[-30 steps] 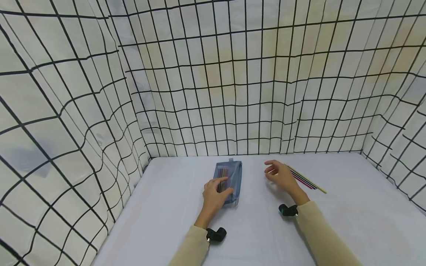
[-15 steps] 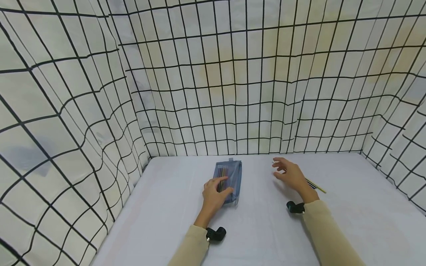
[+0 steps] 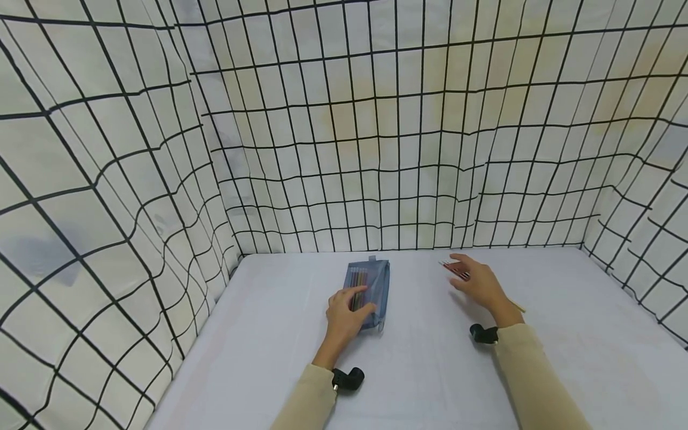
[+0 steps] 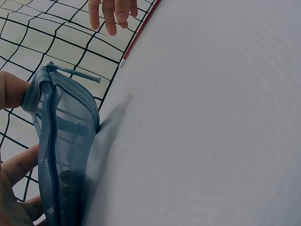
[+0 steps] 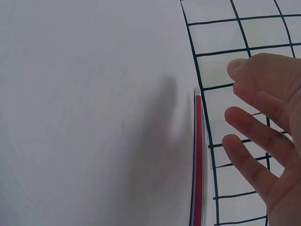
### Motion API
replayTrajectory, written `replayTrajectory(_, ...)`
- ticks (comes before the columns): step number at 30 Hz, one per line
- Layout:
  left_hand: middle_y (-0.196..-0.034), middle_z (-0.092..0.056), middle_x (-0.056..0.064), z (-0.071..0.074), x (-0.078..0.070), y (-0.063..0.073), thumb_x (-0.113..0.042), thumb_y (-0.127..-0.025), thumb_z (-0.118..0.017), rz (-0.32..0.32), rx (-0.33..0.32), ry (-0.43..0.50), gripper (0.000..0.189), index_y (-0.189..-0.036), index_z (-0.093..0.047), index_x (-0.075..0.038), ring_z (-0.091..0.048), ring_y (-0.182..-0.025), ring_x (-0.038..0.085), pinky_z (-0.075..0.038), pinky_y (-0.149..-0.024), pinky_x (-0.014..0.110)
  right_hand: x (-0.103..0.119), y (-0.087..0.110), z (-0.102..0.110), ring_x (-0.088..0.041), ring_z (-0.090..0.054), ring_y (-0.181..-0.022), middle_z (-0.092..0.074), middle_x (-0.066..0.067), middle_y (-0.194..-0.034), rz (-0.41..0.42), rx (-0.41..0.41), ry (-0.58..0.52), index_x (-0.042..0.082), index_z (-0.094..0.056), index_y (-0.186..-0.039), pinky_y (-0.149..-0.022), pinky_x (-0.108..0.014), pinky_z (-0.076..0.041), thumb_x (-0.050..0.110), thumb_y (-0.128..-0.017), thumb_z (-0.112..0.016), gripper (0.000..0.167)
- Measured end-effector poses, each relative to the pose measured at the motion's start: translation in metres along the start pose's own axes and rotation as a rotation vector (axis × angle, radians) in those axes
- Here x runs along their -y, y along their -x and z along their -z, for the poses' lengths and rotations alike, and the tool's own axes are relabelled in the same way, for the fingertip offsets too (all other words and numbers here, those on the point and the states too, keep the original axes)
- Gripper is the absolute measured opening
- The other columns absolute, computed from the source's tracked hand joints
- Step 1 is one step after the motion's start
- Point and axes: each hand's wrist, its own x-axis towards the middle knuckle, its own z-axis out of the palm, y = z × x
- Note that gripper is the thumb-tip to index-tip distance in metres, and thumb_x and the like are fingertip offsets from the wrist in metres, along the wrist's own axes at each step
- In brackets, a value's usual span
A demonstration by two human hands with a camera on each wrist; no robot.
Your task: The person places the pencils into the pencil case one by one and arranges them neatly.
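Note:
My left hand [image 3: 344,310] rests on a blue mesh zip pencil case [image 3: 380,283], thumb and fingers spread across its top. Several slim pencils [image 3: 358,276] show through the case. In the left wrist view the zip edge of the case [image 4: 66,141] faces the camera, hiding the fingertips. My right hand [image 3: 482,283] hovers above several loose pencils [image 3: 448,267], its fingers apart and loosely bent. Seen from the right wrist, a red pencil [image 5: 198,160] lies on the table beside others, with a gap to the fingers [image 5: 249,160]. The hand and forearm partly cover these pencils in the head view.
A white-covered table [image 3: 419,370] holds the case and the pencils. White cloth with a black grid net [image 3: 398,149] rises behind it and at both sides. A black camera is strapped to each wrist.
My right hand has moved to the right, over the loose pencils. Their tips now show left of its fingers. The left hand and the case have stayed in place.

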Motion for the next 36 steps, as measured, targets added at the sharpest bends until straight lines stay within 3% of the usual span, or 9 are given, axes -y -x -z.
replayTrajectory(20, -0.145, -0.056, 0.014, 0.0, -0.002, 0.0, -0.038, -0.083, -0.071, 0.006, -0.005, 0.003, 0.051, -0.131, -0.07, -0.022, -0.037, -0.141, 0.038, -0.023, -0.114, 0.068, -0.013, 0.005, 0.011, -0.044, -0.061, -0.124, -0.066, -0.022, -0.134, -0.113, 0.069, 0.056, 0.004, -0.044, -0.151, -0.103, -0.063, -0.046, 0.011, -0.091, -0.073, 0.067)
replayTrajectory(36, -0.145, -0.055, 0.013, 0.001, -0.002, 0.002, -0.038, -0.081, -0.072, 0.007, -0.007, 0.01, 0.053, -0.132, -0.069, -0.022, -0.038, -0.14, 0.036, -0.027, -0.112, 0.066, -0.02, 0.006, 0.009, -0.035, -0.064, -0.111, -0.067, -0.019, -0.133, -0.184, 0.122, 0.082, 0.005, -0.042, -0.152, -0.083, -0.045, -0.055, 0.011, -0.091, -0.073, 0.069)
